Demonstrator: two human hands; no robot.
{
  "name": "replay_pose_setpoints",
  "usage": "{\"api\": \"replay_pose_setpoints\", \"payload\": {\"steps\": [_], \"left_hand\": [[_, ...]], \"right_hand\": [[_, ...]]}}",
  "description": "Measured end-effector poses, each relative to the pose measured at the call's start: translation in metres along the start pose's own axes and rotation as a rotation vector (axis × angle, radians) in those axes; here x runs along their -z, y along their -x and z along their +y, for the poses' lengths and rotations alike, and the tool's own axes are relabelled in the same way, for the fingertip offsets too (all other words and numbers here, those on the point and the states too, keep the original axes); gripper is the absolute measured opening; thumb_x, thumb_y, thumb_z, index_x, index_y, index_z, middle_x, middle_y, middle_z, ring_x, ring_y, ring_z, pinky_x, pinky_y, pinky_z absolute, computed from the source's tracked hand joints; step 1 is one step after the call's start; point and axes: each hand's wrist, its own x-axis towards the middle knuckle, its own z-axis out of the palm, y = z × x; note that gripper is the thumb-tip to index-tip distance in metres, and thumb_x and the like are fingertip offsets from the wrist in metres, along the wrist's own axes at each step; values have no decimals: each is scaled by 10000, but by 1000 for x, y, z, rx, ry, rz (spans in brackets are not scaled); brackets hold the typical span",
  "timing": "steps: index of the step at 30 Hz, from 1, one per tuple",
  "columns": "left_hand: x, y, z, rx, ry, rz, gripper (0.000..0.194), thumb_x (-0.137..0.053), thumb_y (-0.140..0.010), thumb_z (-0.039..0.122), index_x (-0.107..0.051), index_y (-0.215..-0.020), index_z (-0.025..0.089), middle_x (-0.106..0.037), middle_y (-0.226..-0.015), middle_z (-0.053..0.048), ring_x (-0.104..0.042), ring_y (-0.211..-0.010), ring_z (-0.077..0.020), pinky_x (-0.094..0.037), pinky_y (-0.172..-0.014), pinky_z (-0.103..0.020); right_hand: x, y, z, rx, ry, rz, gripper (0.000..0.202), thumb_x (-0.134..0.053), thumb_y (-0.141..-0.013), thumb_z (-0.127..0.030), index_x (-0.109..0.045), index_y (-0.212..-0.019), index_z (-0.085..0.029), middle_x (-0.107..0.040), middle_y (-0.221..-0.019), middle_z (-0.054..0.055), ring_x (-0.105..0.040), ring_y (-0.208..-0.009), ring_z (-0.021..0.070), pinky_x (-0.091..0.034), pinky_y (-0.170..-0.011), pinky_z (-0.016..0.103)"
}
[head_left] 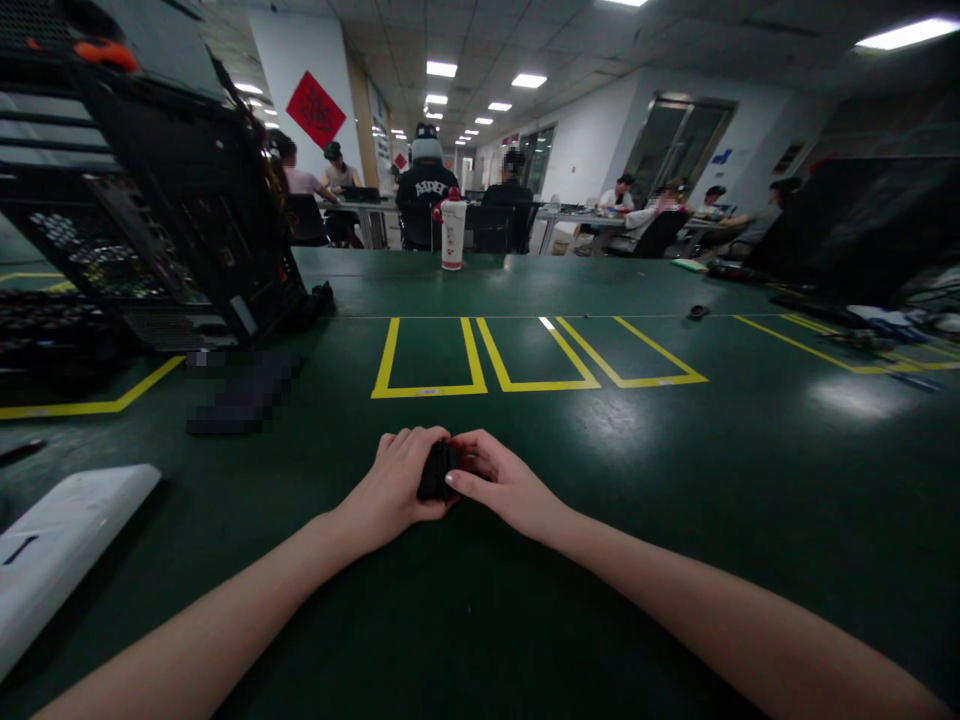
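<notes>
The small black object [433, 478] sits between the two hands over the near part of the bench [469, 620], on the wearer's side of the yellow tape outlines [547, 385]; the left hand [391, 482] is curled round its left side, fingers across the far edge and thumb along the near one, while the right hand [517, 488] pinches its right side, thumb tip against the near face; whether it touches the bench I cannot tell; it looks compact and blocky, so I would judge it light and stiff, probably hard plastic, with little give under a squeeze; its dark finish hides whether the surface is slick; the sides seem the surest hold, with light pressure, since any fine parts are covered by the fingers and could be fragile.
</notes>
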Motion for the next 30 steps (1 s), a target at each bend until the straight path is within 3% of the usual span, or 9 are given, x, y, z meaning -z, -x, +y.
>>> {"api": "replay_pose_setpoints", "payload": {"steps": [4,9,15,20,25,30], "left_hand": [[0,1,-1,9,6,-11,514,-621,-687,219,-357,-1128,206,-502,-1063,-64,-478,-963,-244,-337,-810,-388],[0,0,-1,1,4,5,518,-616,-699,250,-345,-1139,206,-508,-1049,-66,-487,-946,-243,-343,-791,-381],[-3,0,-1,12,10,24,505,-626,-692,238,-354,-1116,221,-511,-1045,-57,-491,-943,-242,-342,-797,-388],[-2,0,-1,8,-6,19,527,-630,-669,204,-356,-1119,214,-512,-1050,-58,-487,-949,-246,-340,-801,-390],[-1,-1,0,10,-17,3,514,-620,-691,239,-349,-1126,194,-508,-1042,-67,-484,-932,-243,-345,-790,-386],[-1,0,-1,1,-4,-4,501,-609,-710,245,-342,-1131,201,-504,-1048,-64,-480,-940,-232,-339,-803,-379]], "right_hand": [[1,2,-2,43,-33,-46,341,-635,-720,-191,-442,-1000,-214,-501,-1069,17,-504,-1057,176,-418,-922,383],[-1,2,-2,9,-56,-12,231,-569,-778,-270,-451,-970,-222,-509,-1048,14,-523,-1023,177,-447,-879,392],[-1,2,-4,-11,24,11,285,-549,-791,-275,-445,-1049,-212,-517,-1054,33,-508,-1033,176,-410,-930,401],[0,4,-5,32,9,-39,334,-613,-735,-188,-437,-1017,-223,-491,-1088,14,-493,-1066,179,-419,-926,395],[-1,1,0,13,-29,-13,235,-562,-782,-260,-444,-982,-225,-506,-1053,18,-521,-1022,179,-452,-871,391],[-2,1,-3,-3,12,9,292,-569,-776,-259,-443,-1036,-214,-507,-1069,31,-507,-1034,176,-421,-909,387]]}}
